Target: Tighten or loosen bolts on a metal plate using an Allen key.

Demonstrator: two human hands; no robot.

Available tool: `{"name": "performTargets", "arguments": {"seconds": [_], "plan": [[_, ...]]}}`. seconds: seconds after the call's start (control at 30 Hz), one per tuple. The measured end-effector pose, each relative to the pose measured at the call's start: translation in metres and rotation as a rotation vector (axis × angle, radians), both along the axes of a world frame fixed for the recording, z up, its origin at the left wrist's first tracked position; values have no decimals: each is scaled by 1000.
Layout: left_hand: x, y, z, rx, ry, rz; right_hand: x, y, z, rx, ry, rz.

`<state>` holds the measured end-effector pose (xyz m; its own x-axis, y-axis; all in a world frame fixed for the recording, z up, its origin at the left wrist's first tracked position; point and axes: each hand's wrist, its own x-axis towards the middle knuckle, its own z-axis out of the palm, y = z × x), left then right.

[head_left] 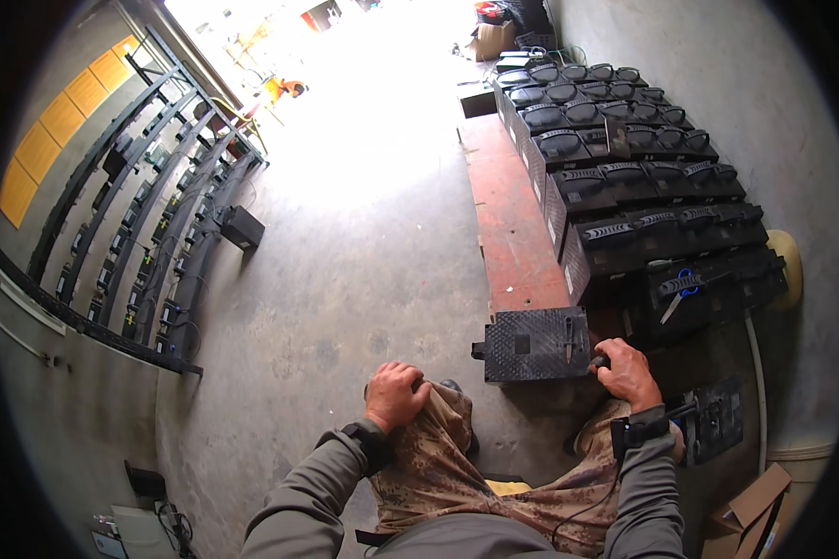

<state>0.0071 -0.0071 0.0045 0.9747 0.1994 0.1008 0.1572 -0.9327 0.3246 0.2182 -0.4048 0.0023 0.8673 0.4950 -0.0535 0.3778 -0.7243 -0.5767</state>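
Observation:
My left hand (394,396) rests on my left knee, fingers curled over the camouflage trouser leg (424,443). My right hand (627,377) is closed around a small dark item at the right end of a black box (522,363); I cannot make out what it is. The box has a textured top and a handle at its left end, and lies before my knees, with a slim dark tool (570,337) on top. Just right of my right leg is a black slab-like object (713,424).
Rows of black cases (662,172) with handles fill the right, beside a red board (508,224). Blue scissors (682,293) lie on a case. A metal rack (140,242) with small devices stands left on the concrete floor (326,279). Cardboard (746,508) is at lower right.

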Motion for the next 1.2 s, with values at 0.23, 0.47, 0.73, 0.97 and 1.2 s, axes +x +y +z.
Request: {"name": "performTargets", "arguments": {"seconds": [0.23, 0.47, 0.73, 0.97, 1.2], "plan": [[0, 3, -4, -25, -28, 2, 0, 5, 6, -218, 31, -75], [-2, 5, -1, -38, -23, 31, 1, 5, -10, -125, -39, -9], [0, 3, -3, -24, -69, -5, 0, 2, -8, -100, -40, -46], [1, 2, -1, -33, -23, 21, 5, 8, 7, -226, 136, -89], [5, -2, 0, -32, -19, 14, 3, -3, -6, -43, -15, -11]]}}
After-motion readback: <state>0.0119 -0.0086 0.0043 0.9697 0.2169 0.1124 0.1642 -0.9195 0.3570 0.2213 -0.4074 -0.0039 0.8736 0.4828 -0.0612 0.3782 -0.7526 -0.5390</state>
